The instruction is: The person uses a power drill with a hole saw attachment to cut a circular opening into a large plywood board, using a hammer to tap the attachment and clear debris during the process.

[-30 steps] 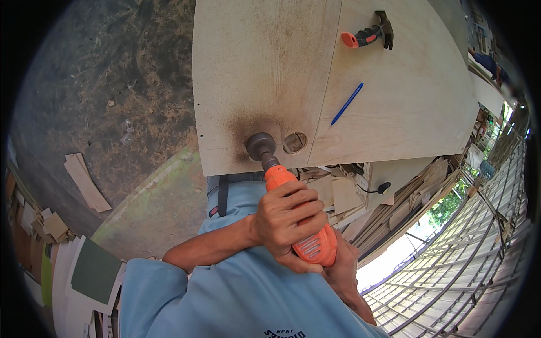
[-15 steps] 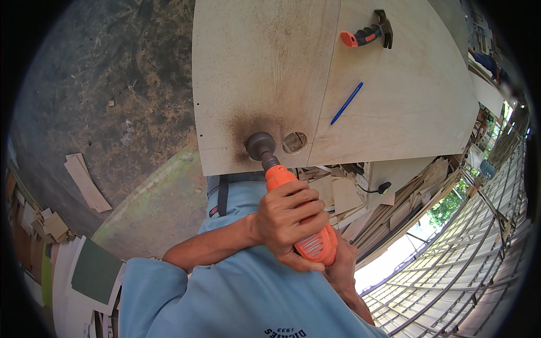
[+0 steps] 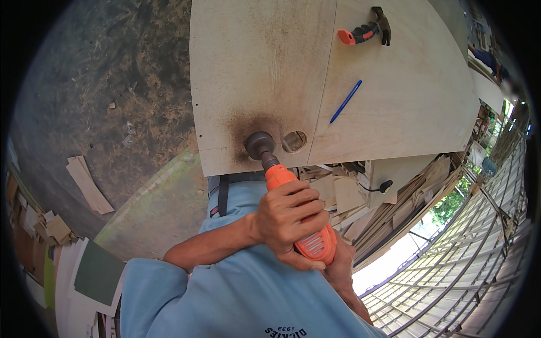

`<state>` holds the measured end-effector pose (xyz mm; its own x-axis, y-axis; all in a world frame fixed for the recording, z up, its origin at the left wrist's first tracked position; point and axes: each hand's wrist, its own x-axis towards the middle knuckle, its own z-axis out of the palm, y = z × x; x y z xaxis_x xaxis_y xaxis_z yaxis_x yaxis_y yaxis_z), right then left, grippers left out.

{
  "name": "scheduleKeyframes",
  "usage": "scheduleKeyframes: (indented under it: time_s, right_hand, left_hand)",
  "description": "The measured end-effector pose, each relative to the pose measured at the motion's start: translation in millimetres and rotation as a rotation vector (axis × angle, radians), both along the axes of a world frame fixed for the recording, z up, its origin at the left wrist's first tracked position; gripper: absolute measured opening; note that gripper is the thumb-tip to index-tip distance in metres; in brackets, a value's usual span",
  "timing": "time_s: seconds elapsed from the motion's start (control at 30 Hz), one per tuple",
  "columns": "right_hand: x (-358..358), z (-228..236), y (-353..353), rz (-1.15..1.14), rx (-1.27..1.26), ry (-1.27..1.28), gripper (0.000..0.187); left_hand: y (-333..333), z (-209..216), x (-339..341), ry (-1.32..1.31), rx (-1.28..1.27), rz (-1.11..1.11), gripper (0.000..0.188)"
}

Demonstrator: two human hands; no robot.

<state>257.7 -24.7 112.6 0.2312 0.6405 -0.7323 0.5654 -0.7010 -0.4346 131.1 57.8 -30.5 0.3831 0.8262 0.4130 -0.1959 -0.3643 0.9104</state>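
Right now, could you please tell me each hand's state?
Left hand: closed around the orange power drill.
Right hand: at the drill's rear, partly hidden; grip cannot be told.

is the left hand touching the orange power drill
Touching: the head view shows the left hand curled over the orange power drill, against its casing.
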Motion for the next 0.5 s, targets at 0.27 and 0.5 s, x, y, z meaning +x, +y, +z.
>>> scheduleKeyframes:
  time_s: [0.27, 0.5]
  right_hand:
    - [-0.8, -1.0, -2.0, 0.0, 0.0, -0.002, 0.066]
    - [0.3, -2.1, -3.5, 0.019, 0.003, -0.005, 0.064]
  left_hand:
    - [0.2, -0.3, -2.1, -0.004, 0.003, 0.002, 0.066]
    - [-0.6, -1.7, -2.4, -0.01, 0.009, 0.011, 0.066]
